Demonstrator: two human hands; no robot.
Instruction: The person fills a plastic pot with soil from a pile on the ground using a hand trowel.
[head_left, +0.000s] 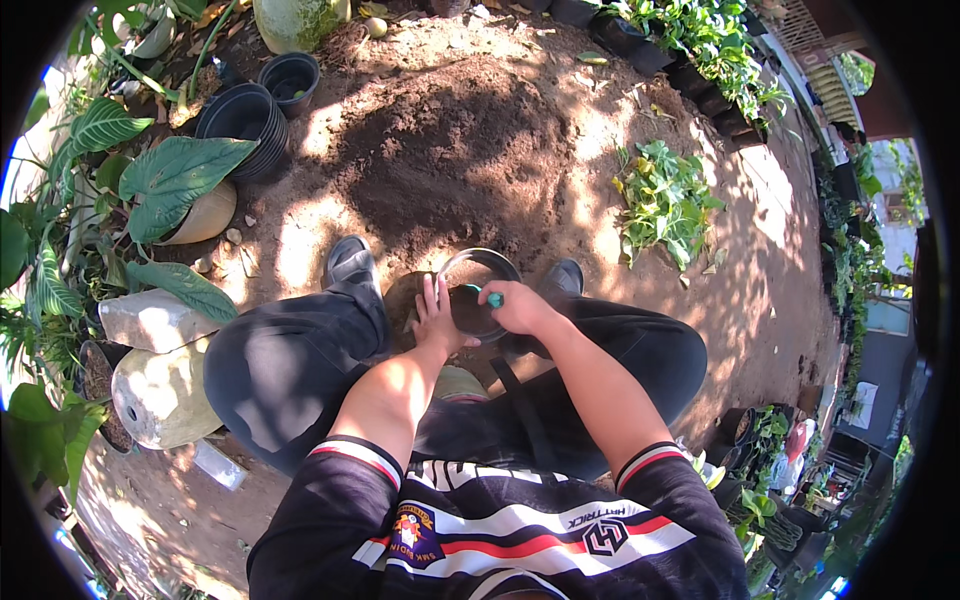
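A round black plastic pot (504, 262) stands on the ground between my shoes, with dark material that looks like soil (466, 315) inside. My left hand (439, 321) lies against the pot's left side, its fingers straight and spread. In my right hand (516, 306), at the pot's right rim, is the green handle (495, 300) of a small tool. Its lower part reaches into the pot, and I cannot make out its tip. Just beyond the pot spreads a heap of loose brown soil (450, 150).
Stacked black pots (244, 127) and a smaller black pot (291, 79) stand at the far left. Large-leaved plants (180, 180) and a concrete block (154, 321) line the left side. A pile of cut green leaves (664, 202) lies to the right. Potted plants (697, 45) edge the far right.
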